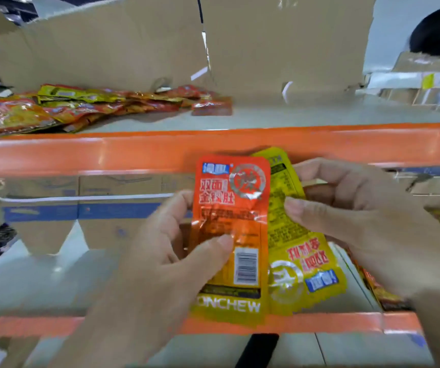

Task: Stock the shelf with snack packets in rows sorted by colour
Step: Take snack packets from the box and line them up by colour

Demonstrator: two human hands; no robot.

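Note:
My left hand (pixel 160 256) pinches an orange snack packet (pixel 232 197) with its thumb on the front, near the barcode. Beside it, my right hand (pixel 367 221) pinches a yellow packet (pixel 290 240) that lies upside down and partly behind the orange one. Both packets hover in front of the orange shelf beam (pixel 80 152). On the upper shelf (pixel 293 115), at the left, lies a loose pile of orange and yellow packets (pixel 54 110). More packets (pixel 380 290) show under my right hand at the right.
Cardboard box flaps (pixel 134 46) stand at the back of the upper shelf. Cartons with blue bands (pixel 80 208) sit on the lower shelf at the left. A lower orange beam (pixel 319 322) runs below my hands. A person's dark hair (pixel 439 33) shows at the top right.

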